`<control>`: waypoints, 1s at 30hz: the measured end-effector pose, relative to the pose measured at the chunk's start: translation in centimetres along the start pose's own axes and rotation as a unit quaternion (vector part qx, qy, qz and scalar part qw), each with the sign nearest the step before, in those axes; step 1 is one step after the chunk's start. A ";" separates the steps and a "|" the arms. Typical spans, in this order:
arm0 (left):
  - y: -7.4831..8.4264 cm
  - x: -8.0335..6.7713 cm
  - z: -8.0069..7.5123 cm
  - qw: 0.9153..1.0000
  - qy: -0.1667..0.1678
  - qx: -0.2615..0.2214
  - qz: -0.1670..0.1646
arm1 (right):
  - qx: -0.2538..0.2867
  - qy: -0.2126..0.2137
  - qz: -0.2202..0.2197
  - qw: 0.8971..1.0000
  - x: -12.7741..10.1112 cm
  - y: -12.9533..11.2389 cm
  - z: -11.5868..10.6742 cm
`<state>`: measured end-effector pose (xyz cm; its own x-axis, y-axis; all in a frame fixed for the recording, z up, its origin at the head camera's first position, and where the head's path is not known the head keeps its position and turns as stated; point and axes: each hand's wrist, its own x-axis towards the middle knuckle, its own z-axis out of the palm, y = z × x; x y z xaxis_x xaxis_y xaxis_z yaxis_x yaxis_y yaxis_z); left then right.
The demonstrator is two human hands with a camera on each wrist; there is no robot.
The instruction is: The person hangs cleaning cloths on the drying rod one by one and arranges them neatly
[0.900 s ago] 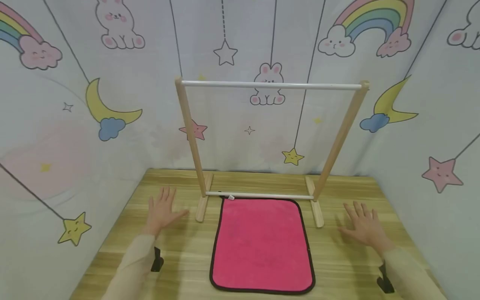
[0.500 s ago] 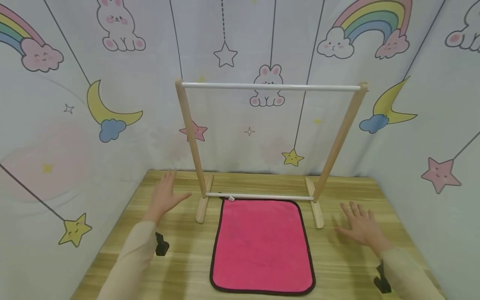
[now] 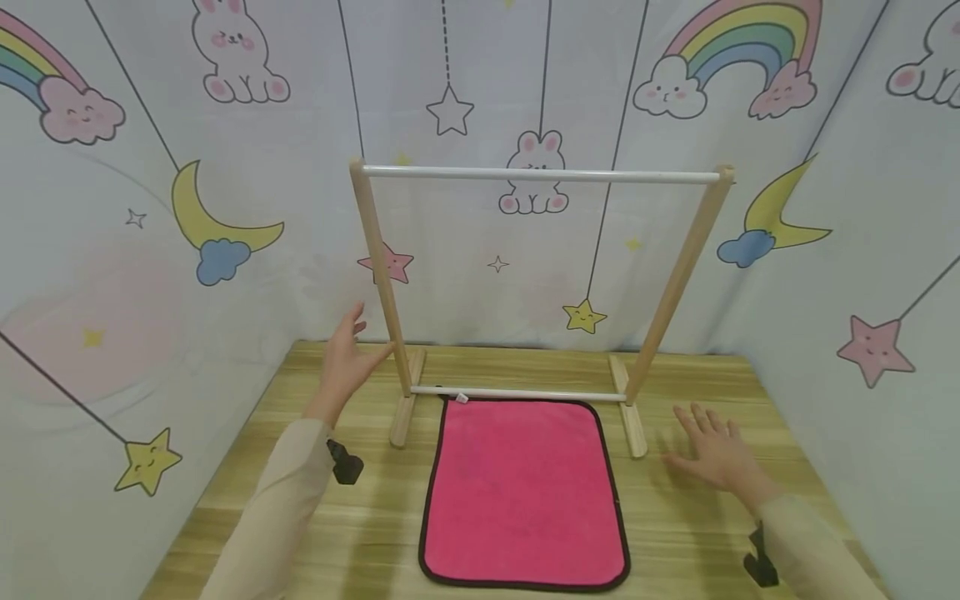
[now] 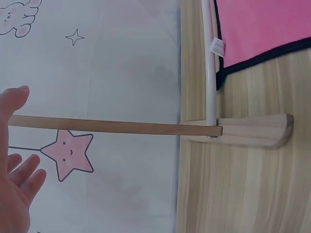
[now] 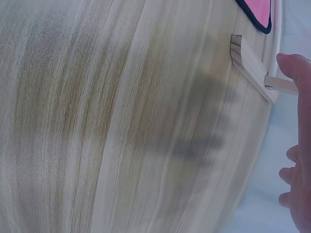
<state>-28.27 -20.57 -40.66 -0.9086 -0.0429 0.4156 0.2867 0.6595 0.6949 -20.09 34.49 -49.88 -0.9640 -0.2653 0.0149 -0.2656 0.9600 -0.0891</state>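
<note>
Wooden rack (image 3: 542, 175) upright on the table (image 3: 360, 508), near the printed backdrop (image 3: 465, 304). Stands on long flat feet (image 3: 403, 421), probably for steadiness against tipping. Just in front of the lower bar (image 3: 517, 392), a pink cloth (image 3: 525, 492) with a black border (image 3: 525, 584), laid flat, presumably to stay spread and within reach from both sides. Beside the left post (image 3: 382, 279), on its outer side, the left hand (image 3: 345, 365), with thumb and fingers apart, perhaps to leave room for the post between; cannot tell whether touching. Near the right foot (image 3: 634, 429), outside the rack, the right hand (image 3: 716, 454), with fingers spread, holding nothing; raised above the table, to judge by the shadow (image 5: 206, 121) in the right wrist view. Looks of the rack: slim, straight, light-brown uprights, smooth white finish on the lower bar and top bar (image 3: 450, 172), pale feet with rounded ends
</note>
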 end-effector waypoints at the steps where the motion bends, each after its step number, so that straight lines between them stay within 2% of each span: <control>1: 0.2 0.2 0.1 1.000 0.001 -0.010 0.001 | 0.000 -0.001 -0.002 1.000 0.0 -0.1 -0.1; 8: 1.4 1.5 0.7 0.998 -0.009 -0.058 -0.023 | 0.005 0.009 -0.023 1.000 0.2 -0.7 -0.2; 15: 1.5 2.1 1.3 0.995 0.022 -0.091 -0.028 | 0.002 0.010 -0.039 0.999 0.8 -1.4 0.5; 21: 1.6 2.6 1.9 0.994 0.040 -0.097 -0.025 | 0.008 0.022 -0.052 0.998 1.2 -2.1 0.6; 30: 1.7 3.3 2.4 0.993 0.052 -0.105 -0.033 | 0.057 0.037 -0.083 0.994 2.0 -3.4 0.8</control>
<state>-31.49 -17.85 -39.52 -0.8940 -0.1658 0.4163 0.2947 0.4822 0.8250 -21.14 30.60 -50.35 -0.9064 -0.4074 0.1114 -0.4219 0.8860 -0.1924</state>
